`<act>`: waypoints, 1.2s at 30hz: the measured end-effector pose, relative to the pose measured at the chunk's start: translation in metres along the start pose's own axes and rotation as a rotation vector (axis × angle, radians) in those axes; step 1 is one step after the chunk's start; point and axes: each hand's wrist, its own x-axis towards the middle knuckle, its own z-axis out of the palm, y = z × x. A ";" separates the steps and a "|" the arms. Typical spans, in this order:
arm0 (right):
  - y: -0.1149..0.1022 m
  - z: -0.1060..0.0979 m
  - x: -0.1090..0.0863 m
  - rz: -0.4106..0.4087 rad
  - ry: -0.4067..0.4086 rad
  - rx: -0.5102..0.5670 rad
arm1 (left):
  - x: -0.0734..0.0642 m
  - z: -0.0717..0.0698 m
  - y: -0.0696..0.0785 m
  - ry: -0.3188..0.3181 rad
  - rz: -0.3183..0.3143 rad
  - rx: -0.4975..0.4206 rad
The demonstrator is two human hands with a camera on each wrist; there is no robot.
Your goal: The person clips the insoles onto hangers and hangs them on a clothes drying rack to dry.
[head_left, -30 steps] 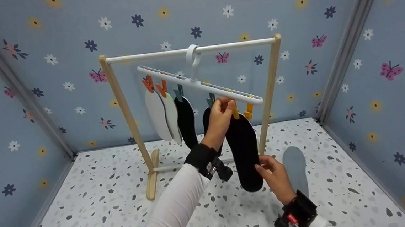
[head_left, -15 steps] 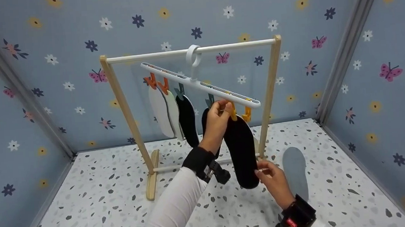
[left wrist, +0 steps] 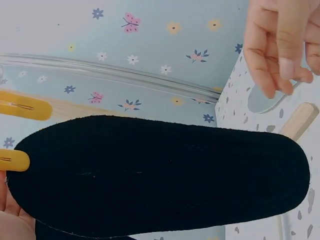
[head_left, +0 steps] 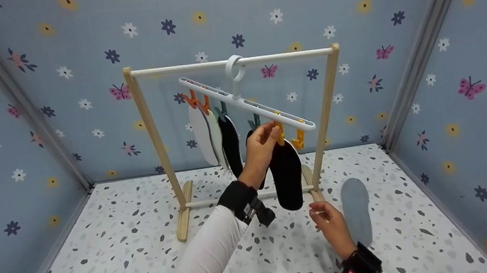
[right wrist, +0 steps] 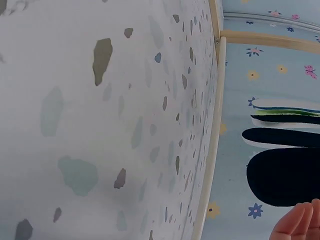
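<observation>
A black insole (head_left: 287,176) hangs from a yellow clothespin (head_left: 280,134) under the white hanger (head_left: 263,109). My left hand (head_left: 259,150) pinches that clothespin at the insole's top edge; its fingertips are partly hidden. In the left wrist view, the clothespin (left wrist: 12,160) overlaps the end of the black insole (left wrist: 160,175). My right hand (head_left: 331,224) hovers just off the insole's lower end, fingers loosely bent and holding nothing. A second yellow clothespin (head_left: 298,139), with no insole in it, hangs at the hanger's right end.
White insoles (head_left: 202,135) hang from orange clothespins (head_left: 198,102) at the left. Another black insole (head_left: 230,144) hangs from a dark green clothespin (head_left: 221,111). The hanger hooks over a wooden rack's white bar (head_left: 289,56). A grey-blue insole (head_left: 356,210) lies on the speckled floor.
My right hand has let go of the black insole's lower end and moved slightly down. The insole hangs further back, and the hanger has turned a little. My left hand stays at the clothespin.
</observation>
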 end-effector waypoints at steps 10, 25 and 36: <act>0.006 -0.007 -0.003 0.065 0.020 0.034 | -0.007 -0.001 0.000 0.013 0.059 0.050; 0.012 -0.012 -0.004 0.140 0.065 0.011 | -0.010 -0.003 -0.007 0.078 0.149 0.145; 0.017 -0.020 -0.004 0.150 0.074 0.005 | -0.013 -0.004 -0.005 0.091 0.243 0.188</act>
